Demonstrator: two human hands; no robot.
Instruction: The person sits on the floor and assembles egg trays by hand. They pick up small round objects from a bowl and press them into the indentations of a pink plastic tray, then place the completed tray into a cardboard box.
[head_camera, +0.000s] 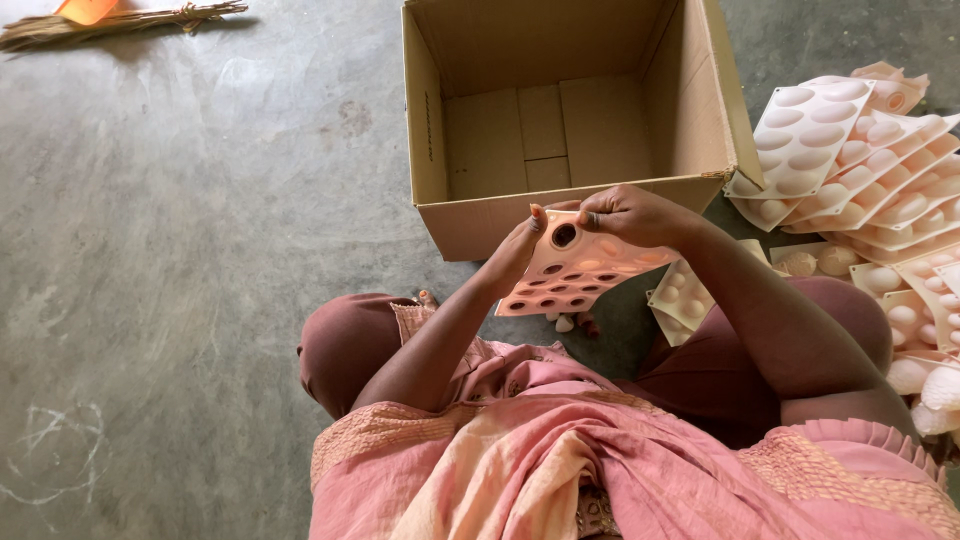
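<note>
Two hands hold one pale pink mould tray w/ round holes, up over the lap, just in front of the cardboard box. Left hand grips the tray's left edge, fingers pressed together along it, thumb up at the top corner. Right hand pinches the tray's top edge from above, fingers curled over it. Tray is tilted, its near end lower.

Box is open, flaps up, standing on the concrete floor directly behind the tray; its front wall is nearly touching the hands. To the right, a loose pile of cream moulds w/ oval cups leans against the box's side. More of them lie under the right forearm, partly hidden. A straw broom lies top left, well apart. The person's knees, in maroon cloth, flank the tray on both sides.
</note>
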